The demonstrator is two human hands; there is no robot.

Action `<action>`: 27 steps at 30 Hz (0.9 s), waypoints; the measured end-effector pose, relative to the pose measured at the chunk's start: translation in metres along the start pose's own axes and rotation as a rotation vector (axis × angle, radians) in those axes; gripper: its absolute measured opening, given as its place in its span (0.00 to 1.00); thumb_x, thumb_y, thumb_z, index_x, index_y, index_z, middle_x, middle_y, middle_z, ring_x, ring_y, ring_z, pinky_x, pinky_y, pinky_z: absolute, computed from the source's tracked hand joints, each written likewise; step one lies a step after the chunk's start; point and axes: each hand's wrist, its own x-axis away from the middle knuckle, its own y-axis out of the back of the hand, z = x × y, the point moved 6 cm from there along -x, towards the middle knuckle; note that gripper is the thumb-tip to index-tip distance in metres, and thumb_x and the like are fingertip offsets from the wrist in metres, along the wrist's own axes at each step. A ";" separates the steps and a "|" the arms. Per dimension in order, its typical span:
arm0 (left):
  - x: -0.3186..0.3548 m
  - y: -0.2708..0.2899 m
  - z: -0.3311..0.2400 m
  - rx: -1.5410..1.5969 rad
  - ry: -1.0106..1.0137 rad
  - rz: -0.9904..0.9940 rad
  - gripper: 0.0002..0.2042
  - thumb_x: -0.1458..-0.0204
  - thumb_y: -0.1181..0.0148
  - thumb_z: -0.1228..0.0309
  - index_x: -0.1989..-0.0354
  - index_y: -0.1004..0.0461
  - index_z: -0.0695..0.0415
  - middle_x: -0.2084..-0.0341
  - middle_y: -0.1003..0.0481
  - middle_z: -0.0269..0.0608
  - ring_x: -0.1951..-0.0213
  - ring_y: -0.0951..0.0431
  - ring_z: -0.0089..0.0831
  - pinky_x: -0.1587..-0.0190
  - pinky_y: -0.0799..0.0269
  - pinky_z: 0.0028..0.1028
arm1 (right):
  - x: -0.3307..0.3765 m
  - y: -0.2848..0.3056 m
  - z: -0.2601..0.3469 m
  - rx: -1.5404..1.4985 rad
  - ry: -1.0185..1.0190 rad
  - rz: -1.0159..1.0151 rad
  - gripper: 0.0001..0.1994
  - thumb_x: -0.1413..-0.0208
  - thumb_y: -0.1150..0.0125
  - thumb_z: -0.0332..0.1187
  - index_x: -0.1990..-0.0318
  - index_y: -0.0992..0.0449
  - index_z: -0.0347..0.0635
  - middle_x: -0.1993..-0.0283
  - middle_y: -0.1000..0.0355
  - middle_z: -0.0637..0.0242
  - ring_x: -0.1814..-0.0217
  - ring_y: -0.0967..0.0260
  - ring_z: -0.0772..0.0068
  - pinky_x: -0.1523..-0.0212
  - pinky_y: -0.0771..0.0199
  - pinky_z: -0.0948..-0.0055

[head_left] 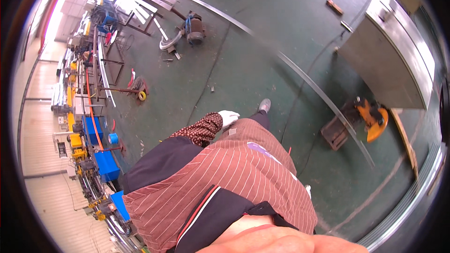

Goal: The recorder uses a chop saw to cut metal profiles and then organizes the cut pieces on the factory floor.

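Observation:
My left hand (228, 118), in a white glove below a patterned brown sleeve, hangs at the front of my brown striped apron (225, 168). Its fingers are partly hidden, and nothing shows clearly in its grasp. My right hand and forearm cannot be made out. A small white patch shows beside the apron's right edge, too little to tell what it is. One grey shoe (265, 105) stands ahead on the green floor. Beyond it a long, thin metal strip (309, 80) runs from the far left to the near right, partly blurred in the middle.
At the right stand a large grey metal cabinet (389, 61) and a yellow-guarded cutting machine (370, 119). Long metal profiles (408, 211) lie at the lower right. A motor (194, 30) sits far left of centre. Machines and blue boxes (107, 165) line the left.

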 end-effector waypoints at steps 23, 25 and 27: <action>-0.258 0.180 -0.047 -0.054 0.084 0.067 0.24 0.38 0.50 0.56 0.38 0.28 0.56 0.39 0.28 0.49 0.35 0.31 0.42 0.31 0.39 0.34 | -0.007 -0.268 0.180 -0.090 -0.005 0.131 0.23 0.37 0.40 0.54 0.47 0.26 0.46 0.62 0.22 0.63 0.70 0.26 0.72 0.75 0.29 0.74; -0.322 0.170 -0.082 -0.282 -0.018 0.053 0.24 0.39 0.50 0.56 0.38 0.28 0.55 0.40 0.27 0.51 0.36 0.30 0.45 0.32 0.37 0.35 | -0.046 -0.293 0.197 -0.187 -0.049 0.129 0.23 0.37 0.42 0.52 0.45 0.26 0.44 0.61 0.22 0.62 0.68 0.25 0.70 0.72 0.26 0.72; -0.378 0.150 -0.093 -0.461 -0.061 0.087 0.25 0.39 0.50 0.55 0.36 0.29 0.52 0.41 0.26 0.52 0.38 0.29 0.47 0.33 0.36 0.37 | -0.074 -0.322 0.203 -0.090 -0.022 0.144 0.27 0.36 0.44 0.53 0.39 0.28 0.42 0.50 0.21 0.54 0.58 0.20 0.61 0.59 0.20 0.61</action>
